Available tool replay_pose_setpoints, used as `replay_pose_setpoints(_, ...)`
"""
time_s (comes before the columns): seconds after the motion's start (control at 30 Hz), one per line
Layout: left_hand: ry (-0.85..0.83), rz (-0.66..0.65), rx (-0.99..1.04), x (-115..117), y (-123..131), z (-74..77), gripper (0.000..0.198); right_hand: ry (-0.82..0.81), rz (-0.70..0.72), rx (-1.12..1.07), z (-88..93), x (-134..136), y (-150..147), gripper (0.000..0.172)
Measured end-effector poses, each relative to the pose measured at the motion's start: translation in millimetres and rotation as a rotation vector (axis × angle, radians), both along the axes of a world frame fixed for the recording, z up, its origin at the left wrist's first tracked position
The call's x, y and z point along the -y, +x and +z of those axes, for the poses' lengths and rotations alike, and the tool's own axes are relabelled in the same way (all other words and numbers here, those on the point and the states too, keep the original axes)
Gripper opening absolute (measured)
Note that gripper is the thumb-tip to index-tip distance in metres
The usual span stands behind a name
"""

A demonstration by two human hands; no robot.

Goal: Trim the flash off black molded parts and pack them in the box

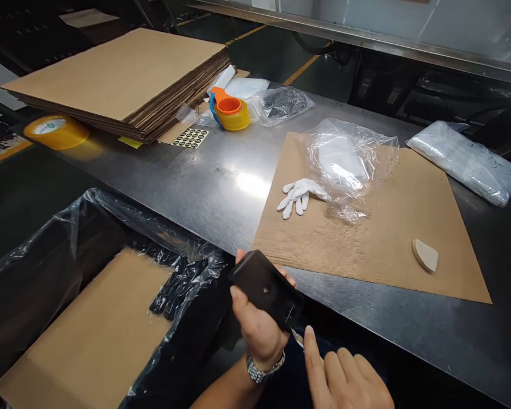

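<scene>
My left hand (255, 326), with a metal watch on its wrist, grips a black plastic part (266, 288) at the near edge of the steel table (221, 176). My right hand (344, 378) is just below and right of it, fingers pinched on a small thin blade or tool (298, 339) whose tip touches the part's lower end. To the left stands a box lined with clear plastic (89, 272), holding a cardboard sheet (89, 335) and several more black parts (174, 287).
A cardboard mat (392, 238) on the table carries a white glove (298, 196), a crumpled clear bag (349, 162) and a small beige wedge (424, 255). A stack of flat cardboard (119, 79), tape rolls (232, 113) (56, 130), a sticker sheet (190, 137) and bagged items (466, 162) lie farther back.
</scene>
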State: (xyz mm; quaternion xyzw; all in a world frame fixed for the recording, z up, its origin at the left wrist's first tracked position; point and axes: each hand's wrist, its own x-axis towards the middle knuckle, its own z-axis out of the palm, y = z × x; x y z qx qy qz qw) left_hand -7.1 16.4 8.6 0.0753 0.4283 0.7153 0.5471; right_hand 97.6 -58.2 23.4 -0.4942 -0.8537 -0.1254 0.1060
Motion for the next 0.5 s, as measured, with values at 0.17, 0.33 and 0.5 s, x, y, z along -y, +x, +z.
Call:
replay_pose_setpoints(0.17,-0.067,-0.065,0.084,-2,-3,-0.4,0.045,-0.001,0.030,-0.130,-4.8,-6,12,0.022)
replay_pose_setpoints(0.33,-0.123,-0.123,0.133,-5,-5,-1.1,0.044,-0.158,-0.002,-0.285,-4.4,-8,21,0.027)
replay_pose_setpoints(0.5,-0.261,-0.233,0.194,-10,-7,-0.5,0.044,-0.269,0.016,-0.264,-6.9,-6,35,0.042)
